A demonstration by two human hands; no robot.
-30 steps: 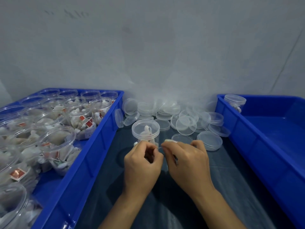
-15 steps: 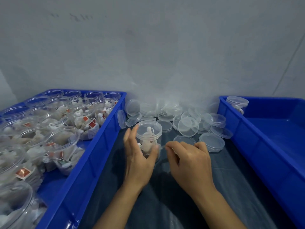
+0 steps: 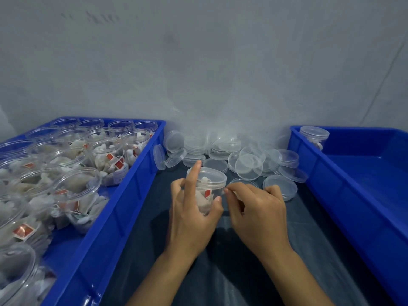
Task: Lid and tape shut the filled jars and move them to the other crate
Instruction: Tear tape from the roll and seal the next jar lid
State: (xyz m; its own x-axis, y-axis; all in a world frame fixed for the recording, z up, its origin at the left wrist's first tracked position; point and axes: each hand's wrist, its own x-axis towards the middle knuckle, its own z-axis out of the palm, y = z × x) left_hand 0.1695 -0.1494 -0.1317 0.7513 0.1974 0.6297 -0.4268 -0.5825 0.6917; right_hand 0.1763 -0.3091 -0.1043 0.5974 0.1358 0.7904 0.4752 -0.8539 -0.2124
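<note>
- Since half a second ago, the left hand has wrapped further round the lidded jar: its thumb now lies on the jar's right side and its forefinger sticks straight up past the lid's left edge, while the right hand has closed in until its fingertips meet the lid's right rim.
- Largest thing in view is the left crate, blue and packed with open clear jars full of white sachets with red tags.
- Opposite it, the right crate is blue too, and one lidded jar stands in its far left corner.
- Between the crates lies a dark plastic sheet, and the held jar sits over it, roughly midway between the two crates.
- Against the wall, a heap of loose clear lids lies behind the held jar, some flat, some leaning on edge.
- Left hand grips the jar's body, thumb and lower fingers curled round it.
- Right hand has its fingers bent, thumb and forefinger pinched together at the lid's rim; whether they hold tape I cannot tell.
</note>
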